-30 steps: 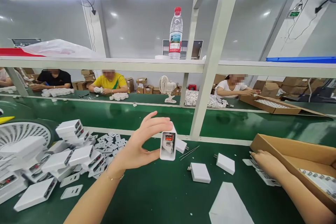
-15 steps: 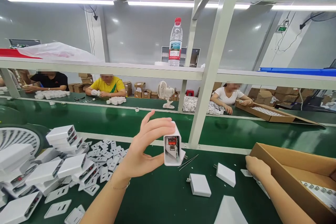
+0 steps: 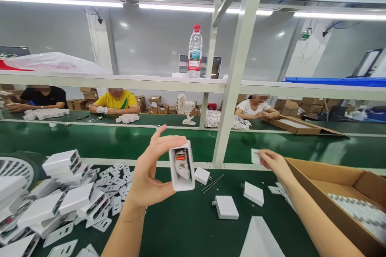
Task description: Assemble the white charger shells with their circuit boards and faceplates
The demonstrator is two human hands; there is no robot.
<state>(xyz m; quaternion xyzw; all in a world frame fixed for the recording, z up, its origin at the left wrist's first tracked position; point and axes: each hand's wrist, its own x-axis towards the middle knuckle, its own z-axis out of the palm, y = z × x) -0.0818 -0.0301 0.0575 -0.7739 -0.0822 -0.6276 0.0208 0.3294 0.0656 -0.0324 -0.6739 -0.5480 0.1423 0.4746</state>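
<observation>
Fingers and thumb of your left hand (image 3: 152, 172) are set about a case's width apart, gripping a white charger case (image 3: 182, 166) by its top and lower side. It is raised above the near green table (image 3: 169, 225), left of the slanted post (image 3: 232, 72), and its open end faces you, showing an orange-red port inside. Your right hand (image 3: 274, 163) is up near the far left corner of the cardboard box (image 3: 324, 219), with its fingertips pinched narrow on a small white piece (image 3: 255, 156); it may be a cover plate, but its face is too unclear to tell.

Just right of the case lies a white charger (image 3: 202, 176) with its prongs pointing right, and beside it are thin metal rods (image 3: 213, 184). Two more chargers (image 3: 226, 207) sit farther right, above a white sheet (image 3: 259, 239) at your near edge. Flat plates (image 3: 275, 189) lie beside the box, partly behind your right forearm. On your left are piled cases (image 3: 76, 198), with loose cover plates (image 3: 116, 180) spread next to them.

A red-capped bottle (image 3: 195, 54) stands upright on the shelf (image 3: 144, 82). Beyond, a small fan (image 3: 185, 108) stands between people seated at the far table (image 3: 153, 117).
</observation>
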